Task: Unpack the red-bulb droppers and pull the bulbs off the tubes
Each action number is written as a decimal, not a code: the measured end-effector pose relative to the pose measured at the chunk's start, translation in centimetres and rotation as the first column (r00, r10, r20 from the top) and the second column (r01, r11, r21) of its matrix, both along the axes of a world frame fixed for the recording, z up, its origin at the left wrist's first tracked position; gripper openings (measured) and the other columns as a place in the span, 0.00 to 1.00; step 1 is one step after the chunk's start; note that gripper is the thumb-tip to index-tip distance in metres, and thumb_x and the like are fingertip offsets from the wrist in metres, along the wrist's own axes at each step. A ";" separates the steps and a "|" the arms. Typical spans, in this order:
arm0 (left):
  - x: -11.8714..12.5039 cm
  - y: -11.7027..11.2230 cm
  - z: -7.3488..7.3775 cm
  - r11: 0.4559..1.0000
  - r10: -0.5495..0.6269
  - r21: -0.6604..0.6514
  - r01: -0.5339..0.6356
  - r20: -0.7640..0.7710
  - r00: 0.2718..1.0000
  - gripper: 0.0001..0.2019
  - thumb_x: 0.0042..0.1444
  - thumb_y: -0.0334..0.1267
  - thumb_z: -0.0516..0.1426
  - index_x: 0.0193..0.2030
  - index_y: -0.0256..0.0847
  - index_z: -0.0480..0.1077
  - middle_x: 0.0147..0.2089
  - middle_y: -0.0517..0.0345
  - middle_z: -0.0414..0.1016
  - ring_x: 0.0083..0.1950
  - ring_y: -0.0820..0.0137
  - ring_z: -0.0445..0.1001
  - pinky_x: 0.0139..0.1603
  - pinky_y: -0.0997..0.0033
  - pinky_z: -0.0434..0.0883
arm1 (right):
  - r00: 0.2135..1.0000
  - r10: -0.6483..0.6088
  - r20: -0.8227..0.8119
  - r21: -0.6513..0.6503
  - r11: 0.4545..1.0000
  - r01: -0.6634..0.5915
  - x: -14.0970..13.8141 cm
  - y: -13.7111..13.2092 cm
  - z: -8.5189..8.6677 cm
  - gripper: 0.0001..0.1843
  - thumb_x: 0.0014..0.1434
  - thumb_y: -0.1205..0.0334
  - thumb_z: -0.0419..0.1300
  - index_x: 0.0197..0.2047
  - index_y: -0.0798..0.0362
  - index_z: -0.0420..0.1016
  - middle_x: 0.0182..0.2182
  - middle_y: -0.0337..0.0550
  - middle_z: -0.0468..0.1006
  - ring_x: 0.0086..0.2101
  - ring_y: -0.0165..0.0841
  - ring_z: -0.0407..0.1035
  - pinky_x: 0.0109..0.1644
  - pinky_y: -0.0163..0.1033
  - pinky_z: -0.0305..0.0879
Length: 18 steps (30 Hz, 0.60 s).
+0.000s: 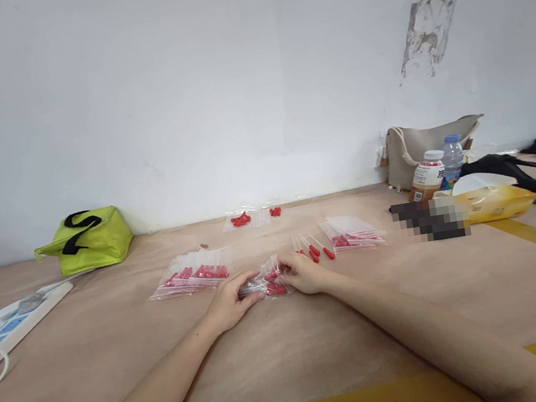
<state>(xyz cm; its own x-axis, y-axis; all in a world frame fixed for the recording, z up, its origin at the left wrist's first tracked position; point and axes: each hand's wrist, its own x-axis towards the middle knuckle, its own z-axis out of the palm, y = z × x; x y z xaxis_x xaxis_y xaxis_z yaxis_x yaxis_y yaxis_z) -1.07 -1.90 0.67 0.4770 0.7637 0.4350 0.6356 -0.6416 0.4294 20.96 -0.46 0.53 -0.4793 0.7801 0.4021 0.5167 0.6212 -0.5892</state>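
Note:
Between my hands is a clear plastic bag [275,287] with small red pieces in it. My left hand [230,304] grips its left side, thumb in front and fingers behind. At the bag's right side, my right hand [306,274] has its fingers closed on the plastic; its fingertips are partly hidden. Just right of that hand lie several loose red-tipped pieces [329,253] with thin pale stems. Flat clear bags [191,276] holding red pieces overlap to the left, and a stack of similar bags [351,234] lies to the right.
Toward the wall lie another clear bag [255,219] and red pieces [240,219]. A lime-green bag [95,240] and a power strip [20,329] are on the left. Bottles [428,176], a beige bag [401,151] and a yellow tissue pack [497,202] stand at right.

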 end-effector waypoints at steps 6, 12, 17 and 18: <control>-0.1 0.1 -0.1 1.000 -0.008 -0.001 0.008 -0.003 1.000 0.20 0.49 0.46 0.57 0.50 0.45 0.66 0.48 0.55 0.72 0.47 0.64 0.70 0.48 0.65 0.67 | 0.999 -0.008 -0.041 -0.042 0.999 0.006 0.4 -0.1 0.5 0.07 0.51 0.73 0.52 0.31 0.55 0.69 0.26 0.37 0.72 0.27 0.26 0.64 0.31 0.31 0.58; 0.0 0.0 0.0 1.000 -0.023 -0.019 0.023 0.000 1.000 0.19 0.50 0.44 0.57 0.50 0.44 0.66 0.48 0.54 0.72 0.46 0.64 0.70 0.47 0.65 0.67 | 0.991 0.106 -0.084 -0.124 0.985 -0.116 1.0 -0.4 0.9 0.08 0.50 0.66 0.57 0.36 0.54 0.70 0.30 0.37 0.73 0.30 0.27 0.66 0.34 0.32 0.61; -0.1 0.2 -0.2 1.000 -0.017 -0.016 0.017 -0.003 1.000 0.20 0.50 0.45 0.57 0.49 0.43 0.67 0.48 0.53 0.71 0.48 0.64 0.70 0.48 0.65 0.66 | 0.989 0.133 -0.065 -0.104 0.985 -0.140 0.4 -0.1 0.4 0.08 0.52 0.66 0.56 0.37 0.54 0.71 0.33 0.39 0.74 0.33 0.29 0.66 0.36 0.33 0.61; -0.1 0.2 -0.2 1.000 -0.014 -0.016 0.014 -0.002 1.000 0.19 0.50 0.45 0.57 0.49 0.43 0.67 0.48 0.54 0.72 0.47 0.64 0.70 0.48 0.66 0.66 | 0.989 0.131 -0.062 -0.093 0.986 -0.136 0.4 0.0 0.3 0.08 0.53 0.67 0.55 0.37 0.54 0.71 0.33 0.40 0.74 0.33 0.29 0.66 0.36 0.33 0.61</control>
<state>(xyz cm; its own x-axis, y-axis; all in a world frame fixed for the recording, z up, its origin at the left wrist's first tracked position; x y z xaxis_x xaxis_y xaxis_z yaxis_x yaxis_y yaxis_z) -1.18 -1.70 0.50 0.4887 0.7635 0.4221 0.6271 -0.6438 0.4385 21.33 -0.49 0.87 -0.5611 0.7471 0.3565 0.3976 0.6209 -0.6755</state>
